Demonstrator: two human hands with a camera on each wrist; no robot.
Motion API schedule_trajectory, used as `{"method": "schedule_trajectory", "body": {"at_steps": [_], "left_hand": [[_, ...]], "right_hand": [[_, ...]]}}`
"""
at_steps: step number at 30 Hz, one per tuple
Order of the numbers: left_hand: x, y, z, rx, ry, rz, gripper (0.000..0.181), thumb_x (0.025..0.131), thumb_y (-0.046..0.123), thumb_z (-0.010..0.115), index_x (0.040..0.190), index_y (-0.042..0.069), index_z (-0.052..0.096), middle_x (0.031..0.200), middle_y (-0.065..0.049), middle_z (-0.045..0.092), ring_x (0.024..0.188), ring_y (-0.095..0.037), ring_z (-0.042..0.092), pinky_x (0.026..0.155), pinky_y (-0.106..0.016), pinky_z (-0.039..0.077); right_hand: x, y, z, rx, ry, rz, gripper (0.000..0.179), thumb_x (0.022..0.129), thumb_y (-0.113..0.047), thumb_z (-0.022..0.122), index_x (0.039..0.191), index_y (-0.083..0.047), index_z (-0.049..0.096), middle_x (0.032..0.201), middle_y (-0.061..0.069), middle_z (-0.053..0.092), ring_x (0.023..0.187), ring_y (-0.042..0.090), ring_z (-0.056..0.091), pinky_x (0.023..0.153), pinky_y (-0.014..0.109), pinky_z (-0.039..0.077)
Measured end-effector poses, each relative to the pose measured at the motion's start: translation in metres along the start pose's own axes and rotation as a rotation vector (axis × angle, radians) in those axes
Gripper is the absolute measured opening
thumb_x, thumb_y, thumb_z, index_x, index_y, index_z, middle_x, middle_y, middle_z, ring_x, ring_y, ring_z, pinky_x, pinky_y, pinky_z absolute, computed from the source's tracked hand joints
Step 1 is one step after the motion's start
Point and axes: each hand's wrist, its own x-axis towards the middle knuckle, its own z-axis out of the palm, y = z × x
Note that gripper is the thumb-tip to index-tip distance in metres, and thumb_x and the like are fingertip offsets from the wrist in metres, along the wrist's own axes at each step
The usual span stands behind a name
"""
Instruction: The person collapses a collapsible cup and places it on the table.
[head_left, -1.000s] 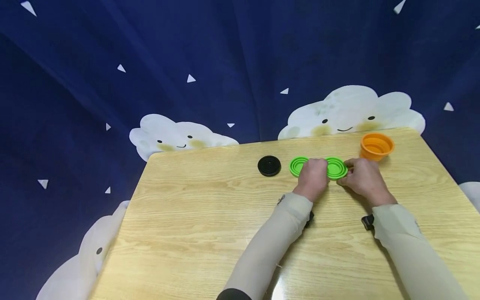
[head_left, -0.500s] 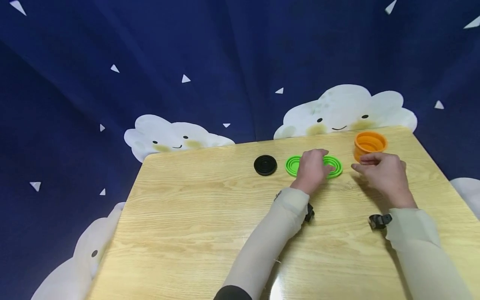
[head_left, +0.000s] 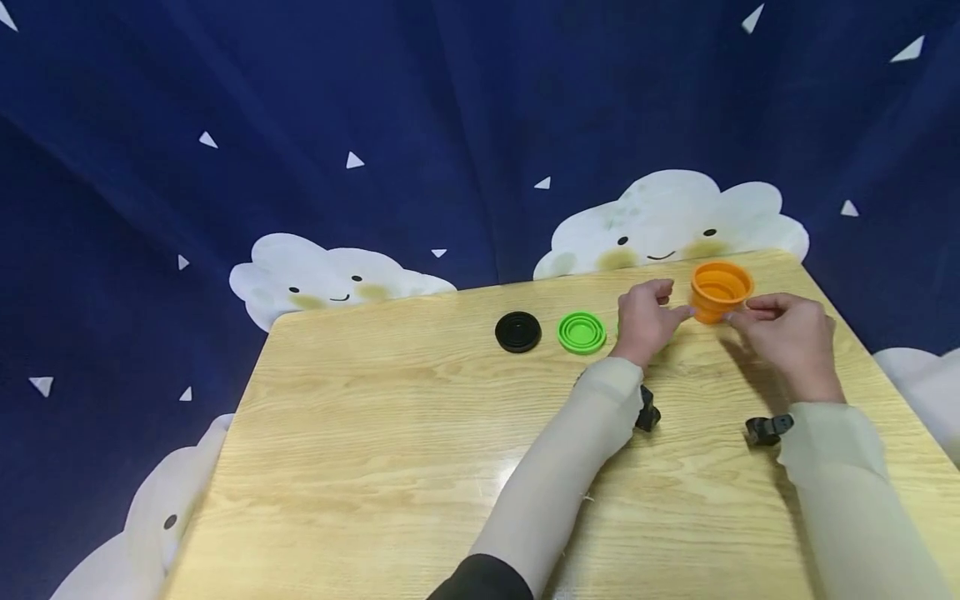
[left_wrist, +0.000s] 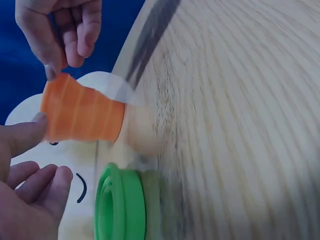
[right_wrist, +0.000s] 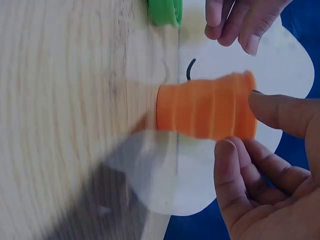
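Note:
An orange collapsible cup (head_left: 720, 287), extended with stepped walls, stands at the back right of the table. My right hand (head_left: 791, 337) is at its right side, thumb on the rim and curled fingertips at the wall, as the right wrist view shows. From the left comes my left hand (head_left: 645, 321); its thumb reaches the rim in the left wrist view, the other fingers (left_wrist: 50, 185) loosely bent apart from the cup. A flattened green collapsible cup (head_left: 581, 332) lies left of this hand. Another green one (left_wrist: 122, 205) is mostly hidden behind the hand in the head view.
A flat black collapsible cup (head_left: 517, 332) lies left of the green ones. All stand on a light wooden table (head_left: 360, 433) whose back edge meets a dark blue curtain (head_left: 337, 100) printed with clouds.
Both hands have left the green cups and moved to the orange cup, the right first, then the left. The head view has shifted slightly; the cups stay in their row.

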Motion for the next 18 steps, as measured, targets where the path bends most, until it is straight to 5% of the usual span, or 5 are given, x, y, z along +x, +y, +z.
{"method": "schedule_trajectory", "body": {"at_steps": [5, 8, 18], "left_hand": [[0.009, 0.009, 0.013, -0.085, -0.043, -0.016, 0.057, 0.086, 0.026, 0.082, 0.138, 0.013, 0.063, 0.125, 0.005, 0.068, 0.108, -0.004, 0.064, 0.081, -0.011, 0.051], [0.013, 0.011, 0.017, -0.111, -0.073, -0.042, 0.058, 0.087, 0.023, 0.082, 0.139, 0.013, 0.061, 0.129, 0.004, 0.066, 0.111, -0.006, 0.063, 0.082, -0.013, 0.053], [0.019, 0.013, 0.029, -0.215, -0.086, -0.05, 0.045, 0.085, 0.013, 0.082, 0.129, 0.013, 0.069, 0.115, 0.006, 0.072, 0.102, -0.003, 0.066, 0.076, -0.011, 0.053]], "right_hand": [[0.013, 0.003, -0.002, 0.07, -0.061, 0.072, 0.081, 0.09, -0.046, 0.072, 0.144, 0.009, 0.046, 0.131, 0.028, 0.057, 0.097, 0.024, 0.065, 0.059, 0.007, 0.047], [0.019, 0.005, 0.002, 0.132, -0.099, 0.071, 0.084, 0.092, -0.043, 0.071, 0.151, 0.007, 0.037, 0.141, 0.03, 0.051, 0.12, 0.038, 0.059, 0.067, 0.005, 0.049], [0.018, 0.007, 0.009, 0.259, -0.098, 0.121, 0.072, 0.094, -0.029, 0.072, 0.15, 0.004, 0.04, 0.136, 0.025, 0.056, 0.111, 0.02, 0.064, 0.08, 0.019, 0.055]]}}
